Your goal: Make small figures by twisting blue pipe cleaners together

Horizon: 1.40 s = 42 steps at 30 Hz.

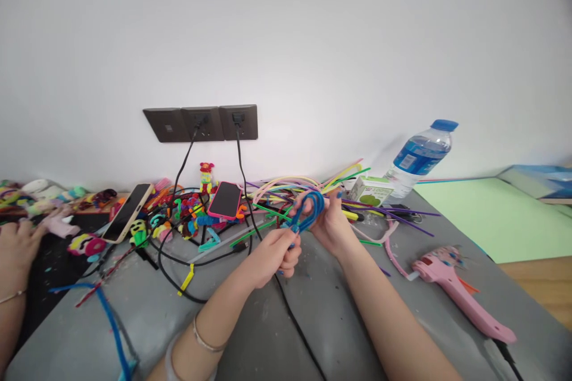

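A bundle of blue pipe cleaners [316, 214], bent into a loop, is held up between my two hands over the grey table. My left hand [277, 253] pinches the lower end of the loop with its fingers curled in. Behind the loop, my right hand [329, 221] has its fingers closed around the upper right side. Part of the right fingers is covered by the blue strands. Another blue pipe cleaner [111, 321] stands bent at the lower left.
Loose pipe cleaners [290, 187] pile up near the wall. A pink glue gun [465, 294] lies at right, below a water bottle [417, 158]. Two phones [224, 199] rest among small figures. Black cables [290, 309] cross the table. Another person's hand [20, 244] is at far left.
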{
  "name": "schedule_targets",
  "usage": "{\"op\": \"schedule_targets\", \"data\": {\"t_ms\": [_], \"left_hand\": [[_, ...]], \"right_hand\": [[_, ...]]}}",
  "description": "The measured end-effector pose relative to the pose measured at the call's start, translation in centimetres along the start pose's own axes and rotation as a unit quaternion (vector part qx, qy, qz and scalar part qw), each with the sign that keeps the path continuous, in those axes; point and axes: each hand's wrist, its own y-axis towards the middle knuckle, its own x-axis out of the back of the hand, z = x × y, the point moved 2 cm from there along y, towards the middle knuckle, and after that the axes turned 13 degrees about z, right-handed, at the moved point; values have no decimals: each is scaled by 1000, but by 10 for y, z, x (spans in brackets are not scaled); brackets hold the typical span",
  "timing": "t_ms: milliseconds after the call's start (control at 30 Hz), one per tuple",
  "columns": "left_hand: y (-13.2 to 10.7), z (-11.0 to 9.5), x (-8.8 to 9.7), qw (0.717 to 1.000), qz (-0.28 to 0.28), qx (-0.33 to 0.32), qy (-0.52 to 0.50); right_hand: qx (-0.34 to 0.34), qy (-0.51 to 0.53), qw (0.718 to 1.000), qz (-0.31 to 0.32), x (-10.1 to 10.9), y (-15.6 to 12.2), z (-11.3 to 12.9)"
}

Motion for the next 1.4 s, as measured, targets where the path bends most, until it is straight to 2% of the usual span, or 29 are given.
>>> {"op": "schedule_targets", "data": {"t_ms": [100, 167, 400, 467, 600, 767, 900, 967, 1100, 1200, 1267, 1333, 1367, 1400], "left_hand": [[-2, -6, -1, 1000, 4, -14, -27], [-2, -7, -2, 999, 5, -19, -27], [-1, 1, -5, 999, 53, 3, 9], [-2, 1, -4, 999, 52, 0, 9], [-2, -2, -1, 999, 36, -16, -14], [-4, -2, -3, 990, 115, 14, -76], [-5, -1, -2, 983, 143, 49, -100], [-5, -2, 0, 986, 126, 51, -96], [-6, -7, 4, 997, 36, 12, -61], [-7, -11, 4, 1000, 10, -5, -28], [-8, -12, 6, 1000, 6, -11, -7], [-8, -12, 13, 1000, -8, -26, 11], [-8, -11, 17, 999, -22, -39, 19], [-7, -11, 22, 997, -38, -52, 31]], "right_hand": [[-35, -31, 993, 106, -6, -4, 11], [-62, -50, 988, 130, -8, -6, 14], [-40, -103, 993, 45, -2, -2, 8], [-38, -100, 994, 32, 1, -1, 8], [-44, -60, 996, 45, 4, -4, 14], [-67, -21, 991, 110, -1, -7, 21], [-68, -7, 997, 48, 1, -4, 14], [-75, 7, 997, 8, 4, -2, 6], [-57, 8, 997, -49, 7, 3, -6], [-46, -33, 997, -51, 9, 4, -5], [-52, -87, 994, -30, 13, 3, 1], [-69, -183, 981, -14, 22, 0, 11], [-77, -255, 964, -16, 29, -2, 17], [-90, -343, 935, -27, 36, -4, 23]]}}
